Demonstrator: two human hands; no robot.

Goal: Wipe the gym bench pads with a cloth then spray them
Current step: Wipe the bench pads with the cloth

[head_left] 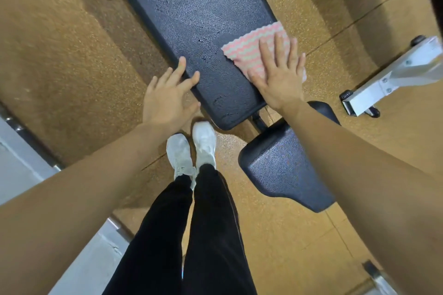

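A speckled tan floor (60, 43) fills the room underfoot. Across it runs a gym bench, seen from above by someone standing at its near end. The long pad (191, 19) is dark and pebbled, stretching away from the person, with a patchy sheen on top; whether that is damp or only light, I cannot tell. The seat pad (282, 165), shorter and also dark, sits nearer and to the right, apart from the long pad by a small gap. A pale metal frame (395, 74) of other equipment lies on the floor further right. The person wears black trousers (203, 235) and white shoes (191, 148), feet together beside the long pad's near corner. The right hand (280, 79) lies flat, fingers straight and spread, pressing a cloth (244, 50) onto the long pad's right edge near its close end. The left hand (167, 100) has its fingers spread too, fingertips touching the pad's left edge, holding nothing. The cloth, pink and white in wavy stripes, pokes out from under the right palm toward the pad's middle. By the look of it the wiping stage is under way on the long pad; the seat pad shows no cloth on it, and no spray bottle is in sight, so spraying appears not yet begun.
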